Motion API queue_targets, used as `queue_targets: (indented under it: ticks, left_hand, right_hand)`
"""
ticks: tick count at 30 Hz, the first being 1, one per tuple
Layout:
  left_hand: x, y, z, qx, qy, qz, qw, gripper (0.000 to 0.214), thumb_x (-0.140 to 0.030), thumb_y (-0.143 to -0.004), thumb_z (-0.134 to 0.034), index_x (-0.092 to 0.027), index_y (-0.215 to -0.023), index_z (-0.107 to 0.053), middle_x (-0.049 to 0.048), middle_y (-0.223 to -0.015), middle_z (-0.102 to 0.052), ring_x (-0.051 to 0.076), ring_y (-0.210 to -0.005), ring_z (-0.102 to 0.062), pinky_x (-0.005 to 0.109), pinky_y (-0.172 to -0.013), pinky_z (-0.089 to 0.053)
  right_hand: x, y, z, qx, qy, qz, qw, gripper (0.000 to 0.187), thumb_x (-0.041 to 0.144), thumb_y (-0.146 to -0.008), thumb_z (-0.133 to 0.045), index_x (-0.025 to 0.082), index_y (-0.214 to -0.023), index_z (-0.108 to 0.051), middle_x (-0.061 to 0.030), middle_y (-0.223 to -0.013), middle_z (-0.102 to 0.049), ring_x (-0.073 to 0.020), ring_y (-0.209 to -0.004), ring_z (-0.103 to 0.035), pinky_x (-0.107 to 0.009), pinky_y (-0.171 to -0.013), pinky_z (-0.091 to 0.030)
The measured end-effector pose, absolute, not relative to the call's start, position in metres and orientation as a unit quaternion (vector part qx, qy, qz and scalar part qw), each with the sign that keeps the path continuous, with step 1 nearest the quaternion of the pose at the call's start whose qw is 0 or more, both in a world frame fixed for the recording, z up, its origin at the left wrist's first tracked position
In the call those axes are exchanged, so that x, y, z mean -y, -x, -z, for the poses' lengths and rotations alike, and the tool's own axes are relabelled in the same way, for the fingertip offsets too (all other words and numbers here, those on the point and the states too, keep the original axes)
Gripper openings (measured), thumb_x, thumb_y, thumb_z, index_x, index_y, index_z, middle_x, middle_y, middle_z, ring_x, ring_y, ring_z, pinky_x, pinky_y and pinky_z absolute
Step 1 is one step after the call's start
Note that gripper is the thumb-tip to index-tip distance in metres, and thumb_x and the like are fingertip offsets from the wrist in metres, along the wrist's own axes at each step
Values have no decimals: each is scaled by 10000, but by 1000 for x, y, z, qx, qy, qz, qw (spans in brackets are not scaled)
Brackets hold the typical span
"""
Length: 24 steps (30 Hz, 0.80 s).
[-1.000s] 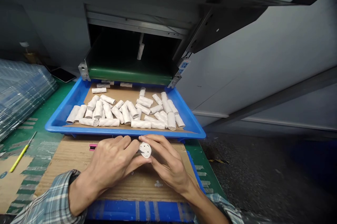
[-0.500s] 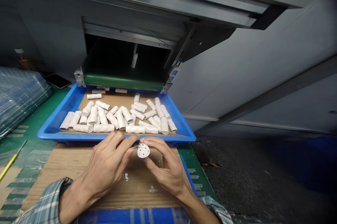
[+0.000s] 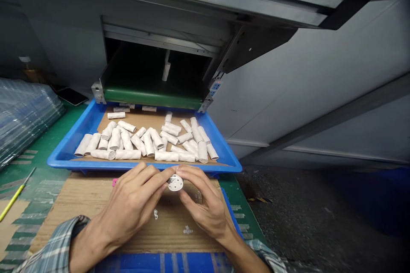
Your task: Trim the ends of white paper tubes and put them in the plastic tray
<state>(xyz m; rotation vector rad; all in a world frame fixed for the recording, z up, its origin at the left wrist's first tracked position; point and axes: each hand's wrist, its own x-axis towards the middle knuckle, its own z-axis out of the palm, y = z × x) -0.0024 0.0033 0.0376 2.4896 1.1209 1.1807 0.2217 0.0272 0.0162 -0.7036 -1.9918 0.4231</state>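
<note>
My right hand (image 3: 203, 200) grips a white tube between thumb and fingers. Its round end cap (image 3: 175, 183), with several small dark holes, faces me; the body behind is hidden. My left hand (image 3: 136, 200) is closed, its fingertips pinched together against the cap's upper left edge. Whatever lies between them is too small to make out. Both hands are above a cardboard sheet (image 3: 156, 241), just in front of a blue tray (image 3: 144, 165). Many white paper-wrapped tubes (image 3: 128, 154) lie loosely in that tray.
A green conveyor belt (image 3: 153, 98) ends over the tray's back, carrying one white tube (image 3: 166, 71). A yellow pen-like tool (image 3: 13, 201) lies at left, near a phone (image 3: 72, 96) and clear plastic packaging (image 3: 27, 115). Small clear scraps (image 3: 188, 230) sit on the cardboard.
My left fingertips have come closer to the cap, covering the thin strand seen between them before. The cap is tilted slightly more. The whole view has shifted a little.
</note>
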Motion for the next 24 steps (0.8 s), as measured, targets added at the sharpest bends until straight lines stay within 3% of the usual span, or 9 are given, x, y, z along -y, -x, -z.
queue_targets:
  ticks: [8, 24]
  left_hand:
    - [-5, 5, -39, -361, -813, -427, 160, 361, -98, -1091, -536, -210, -1427, -605, 10, -963, -702, 157, -821, -560, 311, -785, -463]
    - [-3, 7, -36, -380, -798, -445, 141, 361, -96, -1087, -539, -208, -1416, -634, 48, -1000, -708, 173, -889, -617, 300, -793, -501]
  right_hand:
    - [-27, -221, -16, 820, 285, -167, 468, 457, 20, -984, -634, 226, -1392, -642, -123, -1268, -739, -250, -1197, -717, -415, -1046, -615]
    - [-26, -222, -19, 813, 299, -162, 474, 443, 40, -984, -643, 241, -1379, -654, -116, -1252, -763, -264, -1174, -742, -447, -1033, -638]
